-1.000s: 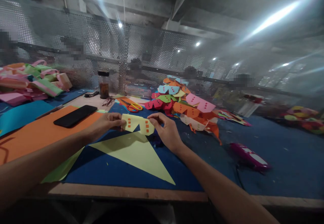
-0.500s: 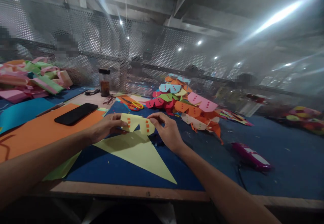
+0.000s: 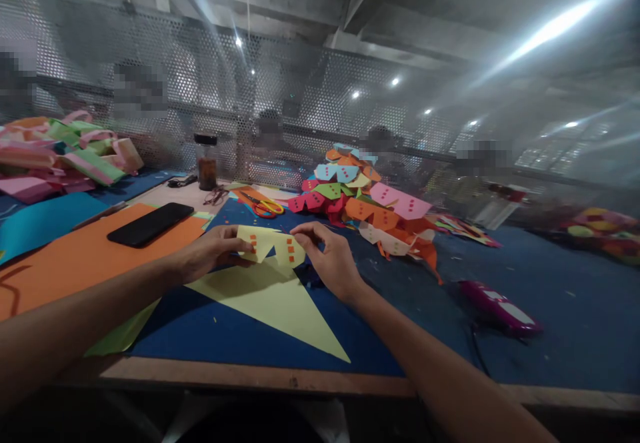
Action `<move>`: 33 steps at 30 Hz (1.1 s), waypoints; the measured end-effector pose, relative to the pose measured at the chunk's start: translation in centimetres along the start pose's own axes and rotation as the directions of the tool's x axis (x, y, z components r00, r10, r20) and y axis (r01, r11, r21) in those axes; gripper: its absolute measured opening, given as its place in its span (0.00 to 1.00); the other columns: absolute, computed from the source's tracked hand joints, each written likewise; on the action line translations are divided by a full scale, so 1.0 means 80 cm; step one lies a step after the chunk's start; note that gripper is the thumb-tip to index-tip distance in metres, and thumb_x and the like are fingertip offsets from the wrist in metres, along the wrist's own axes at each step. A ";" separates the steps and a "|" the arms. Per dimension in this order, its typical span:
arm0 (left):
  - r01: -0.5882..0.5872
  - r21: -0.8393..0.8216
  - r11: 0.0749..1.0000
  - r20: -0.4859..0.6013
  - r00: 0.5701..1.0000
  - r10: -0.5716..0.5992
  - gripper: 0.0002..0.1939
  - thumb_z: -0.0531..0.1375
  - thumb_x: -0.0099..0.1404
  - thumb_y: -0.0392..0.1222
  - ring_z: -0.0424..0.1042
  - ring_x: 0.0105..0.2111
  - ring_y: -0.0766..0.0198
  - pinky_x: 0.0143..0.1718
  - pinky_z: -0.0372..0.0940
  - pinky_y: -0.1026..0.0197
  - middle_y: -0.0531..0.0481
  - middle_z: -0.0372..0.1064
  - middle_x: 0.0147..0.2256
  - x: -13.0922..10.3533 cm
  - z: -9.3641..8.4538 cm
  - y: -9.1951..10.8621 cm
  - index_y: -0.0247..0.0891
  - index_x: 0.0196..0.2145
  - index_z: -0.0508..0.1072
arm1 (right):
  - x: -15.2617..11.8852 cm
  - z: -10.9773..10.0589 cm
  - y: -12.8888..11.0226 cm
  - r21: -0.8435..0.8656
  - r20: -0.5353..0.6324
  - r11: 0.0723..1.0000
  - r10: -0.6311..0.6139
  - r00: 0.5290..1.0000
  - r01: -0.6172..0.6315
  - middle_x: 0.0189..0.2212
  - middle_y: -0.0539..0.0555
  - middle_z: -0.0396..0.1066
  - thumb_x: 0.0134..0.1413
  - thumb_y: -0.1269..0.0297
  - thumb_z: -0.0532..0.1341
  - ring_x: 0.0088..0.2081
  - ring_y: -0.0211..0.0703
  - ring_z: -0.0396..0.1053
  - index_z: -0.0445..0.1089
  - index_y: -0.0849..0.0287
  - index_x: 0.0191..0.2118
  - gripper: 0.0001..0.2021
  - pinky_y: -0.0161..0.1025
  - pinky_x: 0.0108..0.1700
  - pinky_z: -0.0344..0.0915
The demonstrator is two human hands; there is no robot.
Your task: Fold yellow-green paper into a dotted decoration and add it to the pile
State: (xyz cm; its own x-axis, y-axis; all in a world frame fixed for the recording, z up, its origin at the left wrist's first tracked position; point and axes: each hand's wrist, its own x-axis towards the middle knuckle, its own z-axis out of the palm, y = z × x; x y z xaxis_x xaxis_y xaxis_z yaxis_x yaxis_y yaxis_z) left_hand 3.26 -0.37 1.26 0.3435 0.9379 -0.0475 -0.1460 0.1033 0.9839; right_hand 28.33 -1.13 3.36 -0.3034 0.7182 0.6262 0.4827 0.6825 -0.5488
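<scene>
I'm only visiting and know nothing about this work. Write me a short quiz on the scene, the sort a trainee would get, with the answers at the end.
1. What do the left hand and the right hand hold between them?
A. a jar
B. a pale yellow paper cut-out with orange squares
C. a purple tool

2. True or false: the black phone lies on the orange sheet.

3. Which two colours show on the handles of the scissors?

Key: 1. B. 2. True. 3. Red and yellow.
</scene>
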 end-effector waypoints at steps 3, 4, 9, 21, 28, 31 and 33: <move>-0.003 0.005 1.000 0.012 1.000 0.003 0.13 0.73 0.50 0.41 0.79 0.33 0.61 0.38 0.74 0.62 0.46 0.79 0.35 0.000 -0.001 -0.001 0.36 0.33 0.79 | 0.000 0.000 0.000 -0.012 0.000 1.000 -0.001 1.000 0.001 0.34 0.51 0.77 0.65 0.62 0.58 0.33 0.42 0.70 0.75 0.54 0.39 0.08 0.37 0.37 0.65; -0.004 0.008 1.000 0.015 1.000 0.004 0.12 0.73 0.50 0.40 0.79 0.34 0.61 0.38 0.74 0.62 0.46 0.79 0.35 0.000 -0.001 0.000 0.36 0.33 0.80 | 0.000 0.000 0.000 -0.015 -0.002 1.000 -0.004 1.000 0.004 0.34 0.51 0.76 0.65 0.63 0.58 0.33 0.42 0.70 0.75 0.54 0.40 0.08 0.37 0.37 0.65; -0.014 -0.011 1.000 0.008 1.000 0.014 0.11 0.73 0.49 0.42 0.78 0.33 0.59 0.38 0.75 0.59 0.47 0.78 0.33 -0.002 0.002 0.002 0.38 0.30 0.78 | 0.000 0.000 -0.002 -0.025 -0.001 1.000 -0.006 1.000 0.006 0.35 0.52 0.77 0.65 0.63 0.58 0.34 0.43 0.71 0.76 0.54 0.40 0.08 0.37 0.38 0.66; -0.003 -0.032 0.999 0.003 1.000 0.003 0.11 0.73 0.48 0.42 0.77 0.32 0.60 0.36 0.74 0.60 0.48 0.78 0.32 -0.002 0.003 0.002 0.38 0.27 0.77 | -0.002 0.000 -0.001 -0.050 0.009 0.998 -0.038 0.999 0.039 0.37 0.52 0.78 0.66 0.63 0.58 0.37 0.44 0.73 0.75 0.54 0.41 0.08 0.38 0.43 0.66; -0.002 -0.031 1.000 0.002 1.000 0.002 0.11 0.72 0.49 0.41 0.78 0.33 0.57 0.38 0.74 0.57 0.45 0.79 0.33 -0.003 0.005 0.005 0.36 0.30 0.78 | -0.002 0.000 -0.002 -0.051 0.004 0.998 -0.037 0.999 0.037 0.38 0.52 0.78 0.66 0.63 0.58 0.38 0.44 0.74 0.75 0.54 0.40 0.08 0.38 0.44 0.67; -0.021 -0.039 0.999 -0.002 1.000 0.021 0.10 0.71 0.50 0.42 0.78 0.35 0.55 0.40 0.75 0.55 0.45 0.79 0.35 -0.001 0.002 0.004 0.36 0.30 0.78 | -0.001 -0.001 -0.003 -0.051 -0.002 0.998 -0.034 0.999 0.034 0.37 0.52 0.78 0.66 0.64 0.58 0.37 0.43 0.73 0.75 0.54 0.40 0.08 0.38 0.42 0.67; -0.038 -0.041 0.998 0.005 0.999 0.038 0.11 0.70 0.51 0.42 0.78 0.36 0.55 0.39 0.75 0.55 0.44 0.79 0.36 0.001 -0.002 0.003 0.36 0.33 0.79 | -0.001 -0.002 -0.004 -0.046 -0.010 0.999 -0.030 1.000 0.029 0.36 0.52 0.78 0.65 0.64 0.58 0.36 0.43 0.73 0.75 0.54 0.40 0.08 0.38 0.42 0.67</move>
State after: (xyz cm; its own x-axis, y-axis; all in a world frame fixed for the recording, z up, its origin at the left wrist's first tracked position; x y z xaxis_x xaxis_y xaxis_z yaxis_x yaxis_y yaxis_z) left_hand 3.12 -0.22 1.46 0.3420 0.9397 -0.0088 -0.1970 0.0809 0.9771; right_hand 28.32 -1.44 3.62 -0.3098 0.6962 0.6475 0.5108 0.6963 -0.5042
